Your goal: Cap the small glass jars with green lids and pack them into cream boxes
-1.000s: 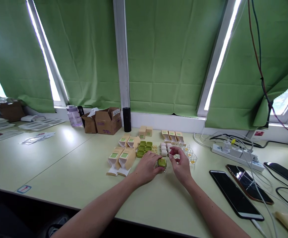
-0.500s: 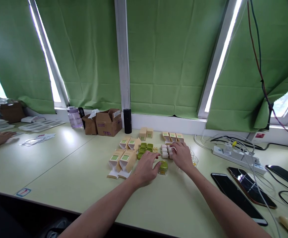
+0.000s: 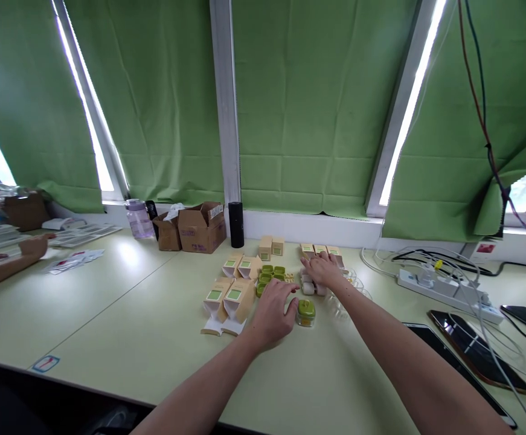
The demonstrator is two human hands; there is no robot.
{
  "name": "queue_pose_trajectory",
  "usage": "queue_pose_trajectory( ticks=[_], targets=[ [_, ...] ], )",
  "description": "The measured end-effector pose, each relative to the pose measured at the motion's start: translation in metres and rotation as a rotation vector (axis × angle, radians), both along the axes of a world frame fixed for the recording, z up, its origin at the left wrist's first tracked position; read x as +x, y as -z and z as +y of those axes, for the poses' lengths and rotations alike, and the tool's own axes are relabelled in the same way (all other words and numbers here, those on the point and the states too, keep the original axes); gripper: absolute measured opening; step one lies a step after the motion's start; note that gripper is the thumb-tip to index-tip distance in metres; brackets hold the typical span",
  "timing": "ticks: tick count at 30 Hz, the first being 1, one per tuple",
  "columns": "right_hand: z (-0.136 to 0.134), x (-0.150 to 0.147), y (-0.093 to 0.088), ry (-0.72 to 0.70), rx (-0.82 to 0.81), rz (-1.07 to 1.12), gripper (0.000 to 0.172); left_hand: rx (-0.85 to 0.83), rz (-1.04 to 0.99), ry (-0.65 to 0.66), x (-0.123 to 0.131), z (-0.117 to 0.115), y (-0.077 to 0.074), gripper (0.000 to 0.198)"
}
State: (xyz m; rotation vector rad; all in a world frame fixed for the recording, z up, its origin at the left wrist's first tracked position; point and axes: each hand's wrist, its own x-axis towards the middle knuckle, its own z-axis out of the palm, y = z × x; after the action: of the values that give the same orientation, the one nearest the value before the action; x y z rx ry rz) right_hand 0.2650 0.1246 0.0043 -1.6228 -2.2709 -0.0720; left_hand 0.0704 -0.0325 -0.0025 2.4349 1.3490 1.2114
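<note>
A small clear jar with a green lid (image 3: 306,309) stands on the table. My left hand (image 3: 272,317) is just left of it, thumb and fingers apart, holding nothing; whether the thumb touches it I cannot tell. My right hand (image 3: 322,270) reaches over white rounded pieces (image 3: 308,289), fingers stretched toward a row of small kraft boxes (image 3: 319,249). Contact with a box is unclear. Between my hands lie green lids (image 3: 266,277) and tiny yellowish pieces (image 3: 290,278). Clear containers (image 3: 337,307) sit partly behind my right forearm.
Open kraft boxes (image 3: 239,296) stand left of the lids, two closed ones (image 3: 265,248) behind. Further back are a cardboard carton (image 3: 202,229) and a black cylinder (image 3: 236,225). Phones (image 3: 475,347), cables and a power strip (image 3: 448,293) lie right. Another person's arm (image 3: 11,266) is far left.
My right hand has moved away from me, from the white pieces toward the kraft boxes at the back. My left hand remains beside the green-lidded jar. The view has shifted slightly.
</note>
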Motion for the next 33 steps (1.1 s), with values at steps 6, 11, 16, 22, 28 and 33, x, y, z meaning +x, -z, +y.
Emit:
queue_pose_trajectory(
  ticks=[6, 11, 16, 22, 28, 33],
  targets=[
    [0.002, -0.003, 0.002, 0.016, 0.005, 0.016, 0.057, 0.006, -0.012, 0.004, 0.002, -0.004, -0.004, 0.029],
    [-0.013, -0.008, -0.005, -0.046, 0.144, 0.054, 0.047, 0.006, -0.128, 0.008, 0.0, 0.002, -0.001, 0.027],
    [-0.046, -0.01, -0.012, -0.071, 0.287, 0.082, 0.039, -0.125, -0.43, -0.041, -0.004, 0.018, 0.004, 0.029],
    [-0.106, 0.0, -0.019, -0.249, 0.499, 0.236, 0.034, -0.515, -0.818, -0.015, -0.007, 0.036, -0.012, 0.059],
    [-0.142, 0.005, -0.011, -0.501, 0.498, 0.323, 0.032, -0.741, -1.07, 0.172, -0.003, 0.051, -0.045, 0.071],
    [-0.147, 0.004, -0.008, -0.59, 0.499, 0.344, 0.032, -0.604, -1.216, 0.245, 0.005, 0.057, -0.055, 0.057]
  ],
)
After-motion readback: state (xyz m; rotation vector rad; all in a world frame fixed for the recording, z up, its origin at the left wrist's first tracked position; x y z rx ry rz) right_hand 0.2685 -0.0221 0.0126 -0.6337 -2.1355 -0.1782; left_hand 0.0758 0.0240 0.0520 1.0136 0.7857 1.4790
